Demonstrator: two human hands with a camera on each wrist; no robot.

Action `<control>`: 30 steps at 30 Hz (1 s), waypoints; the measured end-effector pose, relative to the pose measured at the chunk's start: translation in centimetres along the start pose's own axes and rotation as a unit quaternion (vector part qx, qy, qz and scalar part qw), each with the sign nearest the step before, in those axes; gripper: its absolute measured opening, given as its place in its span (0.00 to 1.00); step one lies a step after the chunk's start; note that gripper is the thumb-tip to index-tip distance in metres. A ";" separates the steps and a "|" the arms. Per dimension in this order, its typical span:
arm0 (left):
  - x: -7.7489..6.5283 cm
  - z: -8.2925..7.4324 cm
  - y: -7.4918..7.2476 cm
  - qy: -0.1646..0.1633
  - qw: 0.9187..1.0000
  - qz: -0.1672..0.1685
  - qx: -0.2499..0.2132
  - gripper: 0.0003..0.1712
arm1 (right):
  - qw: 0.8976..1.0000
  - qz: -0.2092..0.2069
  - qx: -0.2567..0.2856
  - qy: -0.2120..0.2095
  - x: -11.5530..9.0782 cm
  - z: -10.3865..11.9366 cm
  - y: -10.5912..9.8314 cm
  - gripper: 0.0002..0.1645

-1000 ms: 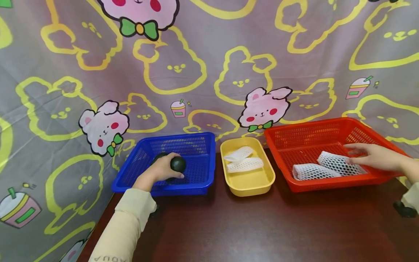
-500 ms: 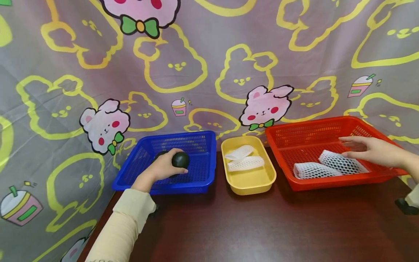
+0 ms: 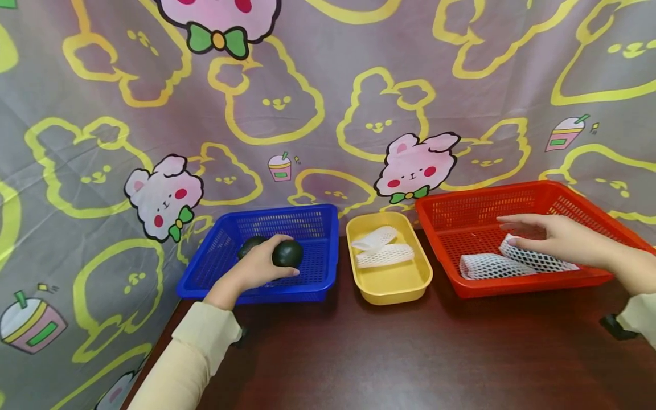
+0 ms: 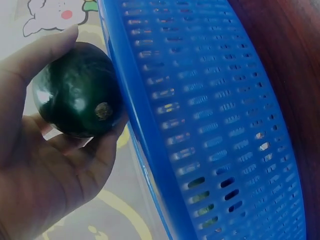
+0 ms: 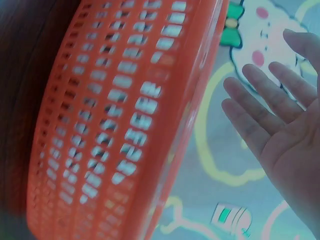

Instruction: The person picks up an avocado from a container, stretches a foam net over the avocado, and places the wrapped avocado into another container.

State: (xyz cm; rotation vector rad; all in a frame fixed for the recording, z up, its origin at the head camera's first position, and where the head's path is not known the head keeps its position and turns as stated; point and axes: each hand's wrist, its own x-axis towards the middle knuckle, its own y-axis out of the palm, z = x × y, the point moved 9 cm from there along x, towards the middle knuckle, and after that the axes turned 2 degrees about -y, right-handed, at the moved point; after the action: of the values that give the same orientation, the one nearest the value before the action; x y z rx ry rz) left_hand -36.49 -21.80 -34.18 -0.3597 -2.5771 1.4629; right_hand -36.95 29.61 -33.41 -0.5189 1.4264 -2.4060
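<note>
In the head view my left hand (image 3: 253,266) grips a dark green avocado (image 3: 288,254) over the blue basket (image 3: 323,290). The left wrist view shows the thumb and fingers curled round this avocado (image 4: 75,92), its brown stem scar facing the camera. Partly behind that hand, a second dark avocado (image 3: 249,246) lies in the basket. My right hand (image 3: 564,239) hovers over the red basket (image 3: 471,290), fingers extended and holding nothing. Below it lie two netted dark fruits, one white foam net (image 3: 494,266) to the left and another foam net (image 3: 538,257) partly under the hand.
Between the baskets stands a yellow tray (image 3: 394,293) with two loose white foam nets (image 3: 384,255) inside. A patterned cloth (image 3: 318,85) hangs right behind the containers. The brown tabletop (image 3: 379,353) extends in front of them.
My left hand has moved slightly to the right with the avocado, showing more of the one behind. My right hand has shifted left over the netted fruits.
</note>
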 end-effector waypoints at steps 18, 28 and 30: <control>-1.6 -4.2 1.6 0.036 0.999 -0.015 -0.027 0.44 | 0.997 -0.002 0.021 -0.070 1.2 6.5 1.6 0.33; -2.4 -6.8 3.0 0.076 0.996 -0.005 -0.051 0.41 | 0.993 -0.003 0.045 -0.108 1.8 9.0 3.4 0.32; -2.5 -7.1 3.3 0.079 0.995 -0.004 -0.055 0.41 | 0.992 -0.002 0.057 -0.115 1.9 9.4 3.8 0.31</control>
State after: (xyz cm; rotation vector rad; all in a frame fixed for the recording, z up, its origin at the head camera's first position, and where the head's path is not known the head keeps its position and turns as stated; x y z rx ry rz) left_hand -31.81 -15.01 -33.42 -0.4602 -2.5348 1.2376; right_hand -34.16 19.72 -32.32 -0.7430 1.1841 -2.3266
